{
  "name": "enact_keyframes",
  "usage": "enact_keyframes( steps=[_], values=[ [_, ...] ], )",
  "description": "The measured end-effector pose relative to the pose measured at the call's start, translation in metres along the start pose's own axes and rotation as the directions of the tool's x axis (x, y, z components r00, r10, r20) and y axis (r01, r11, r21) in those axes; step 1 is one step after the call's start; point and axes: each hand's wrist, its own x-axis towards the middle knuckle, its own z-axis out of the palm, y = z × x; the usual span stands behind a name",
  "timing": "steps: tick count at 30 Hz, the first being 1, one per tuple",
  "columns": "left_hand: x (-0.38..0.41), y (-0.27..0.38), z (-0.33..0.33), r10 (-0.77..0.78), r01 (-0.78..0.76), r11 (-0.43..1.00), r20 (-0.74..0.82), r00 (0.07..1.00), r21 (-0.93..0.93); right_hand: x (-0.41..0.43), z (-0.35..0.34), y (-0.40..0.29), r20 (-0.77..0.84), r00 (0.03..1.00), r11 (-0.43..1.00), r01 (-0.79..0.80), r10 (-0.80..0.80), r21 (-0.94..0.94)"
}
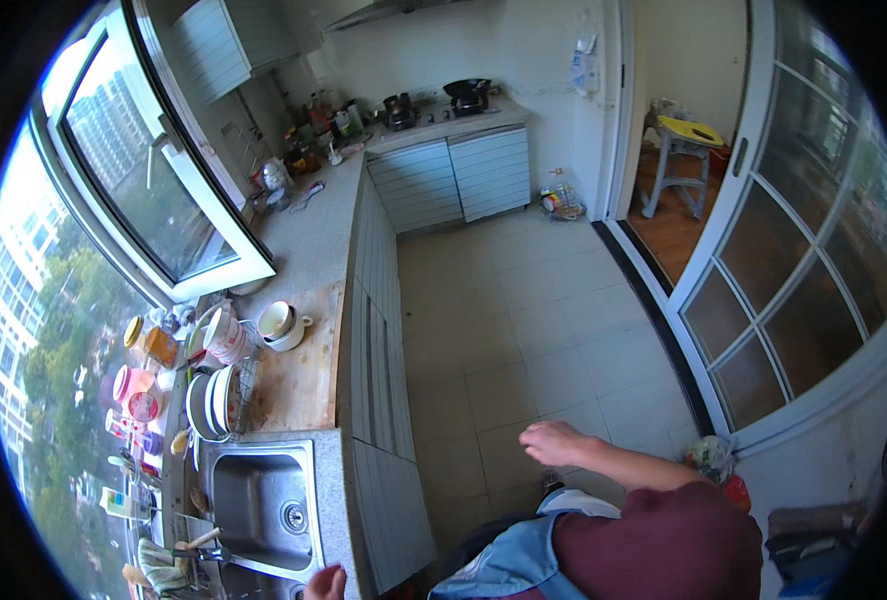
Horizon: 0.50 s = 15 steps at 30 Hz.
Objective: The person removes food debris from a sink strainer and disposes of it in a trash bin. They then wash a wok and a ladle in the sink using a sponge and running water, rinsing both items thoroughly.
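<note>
My right hand (pixel 552 444) hangs over the tiled floor with its fingers loosely curled together, and nothing shows in it. The maroon sleeve (pixel 653 540) and blue apron (pixel 503 559) are below it. At the bottom edge my left hand (pixel 327 583) is partly cut off, close to the counter edge beside the steel sink (pixel 259 510); whether it holds anything is hidden. The sink basin with its drain strainer (pixel 294 517) holds no dishes. Beyond it, a wooden board (pixel 293 382) carries white enamel mugs (pixel 287 337), next to a wire rack with stacked bowls (pixel 220 401).
Jars (pixel 143 394) and bottles line the windowsill. An open window sash (pixel 165 172) juts over the counter. A wok (pixel 467 88) and a pot (pixel 397 103) stand on the gas stove. To the right are a glazed sliding door (pixel 788 247), a stool (pixel 683 150) and bagged items (pixel 710 456).
</note>
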Motion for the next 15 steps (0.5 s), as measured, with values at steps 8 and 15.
enact_keyframes(
  steps=[8, 15],
  values=[
    [0.097, 0.188, 0.133, 0.071, -0.055, 0.984, 0.087, 0.994, -0.172, -0.006, -0.104, 0.094, -0.064, 0.988, 0.989, -0.136, 0.139, 0.056],
    [0.201, 0.257, 0.21, 0.155, -0.112, 0.959, 0.148, 0.977, -0.259, 0.07, -0.157, 0.143, -0.062, 0.994, 0.996, -0.087, 0.089, 0.036]
  ],
)
